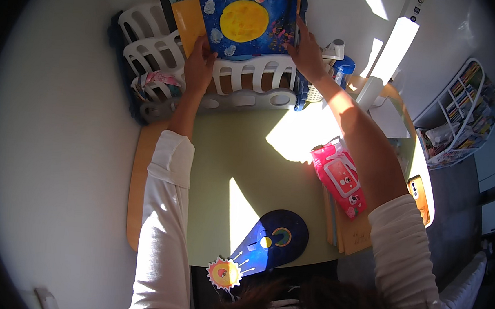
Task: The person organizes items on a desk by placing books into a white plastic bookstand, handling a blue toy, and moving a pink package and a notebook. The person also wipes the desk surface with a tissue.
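Note:
Both arms reach forward to a blue painting (212,19) with a large yellow moon, two white rabbits and pale clouds. My left hand (200,66) grips its lower left corner. At the right edge, my right hand (308,54) holds it with the fingers partly behind the sheet. The painting stands nearly upright at a tiered rack with white slotted fronts (258,77). An orange-yellow folder or sheet (188,21) shows behind its left side. On the near edge of the table lies a dark blue teardrop-shaped card piece (285,257) with a smiling paper sun (224,274).
A pink wipes packet (335,174) lies on brown paper envelopes (352,232) at the right. A white lamp (388,56) rises behind my right forearm. A phone (418,198) rests on the table's right edge, near a white wire book rack (464,115). A wall borders the left.

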Demonstrator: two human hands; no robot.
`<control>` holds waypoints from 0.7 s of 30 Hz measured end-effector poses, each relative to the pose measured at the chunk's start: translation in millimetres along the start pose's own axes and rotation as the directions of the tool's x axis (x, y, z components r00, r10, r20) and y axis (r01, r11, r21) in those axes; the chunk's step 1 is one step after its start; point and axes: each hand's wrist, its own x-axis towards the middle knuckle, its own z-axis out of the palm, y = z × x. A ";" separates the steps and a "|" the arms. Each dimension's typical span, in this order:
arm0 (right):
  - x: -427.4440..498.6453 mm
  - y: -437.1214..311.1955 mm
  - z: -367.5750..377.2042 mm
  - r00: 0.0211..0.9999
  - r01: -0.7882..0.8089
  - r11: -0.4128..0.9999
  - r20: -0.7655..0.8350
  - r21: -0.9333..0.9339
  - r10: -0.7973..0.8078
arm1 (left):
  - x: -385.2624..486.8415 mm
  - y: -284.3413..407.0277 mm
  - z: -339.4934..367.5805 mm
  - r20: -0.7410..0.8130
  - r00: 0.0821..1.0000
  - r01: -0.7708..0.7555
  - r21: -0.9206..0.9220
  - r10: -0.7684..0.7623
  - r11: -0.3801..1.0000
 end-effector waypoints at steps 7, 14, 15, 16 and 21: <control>-0.6 0.1 3.0 1.000 0.012 0.999 -0.017 -0.034 -0.012 | -0.2 0.5 2.9 0.017 1.000 0.002 -0.023 -0.001 1.000; -5.7 -8.0 6.2 0.999 0.019 1.000 -0.025 -0.009 -0.020 | -5.5 -4.9 6.8 -0.109 0.992 -0.075 -0.054 0.069 0.996; -7.4 -6.8 6.5 0.999 0.024 0.999 -0.036 -0.041 -0.025 | -5.7 1.6 6.7 -0.095 0.994 -0.060 -0.004 0.059 0.998; -9.3 -5.8 7.1 0.998 0.028 0.997 -0.047 -0.073 -0.031 | -6.1 8.1 6.6 -0.081 0.995 -0.046 0.045 0.049 0.998; -15.4 -8.0 9.4 0.997 0.043 0.990 -0.063 -0.132 -0.052 | -4.4 16.0 7.3 -0.123 0.990 -0.050 0.184 0.074 0.982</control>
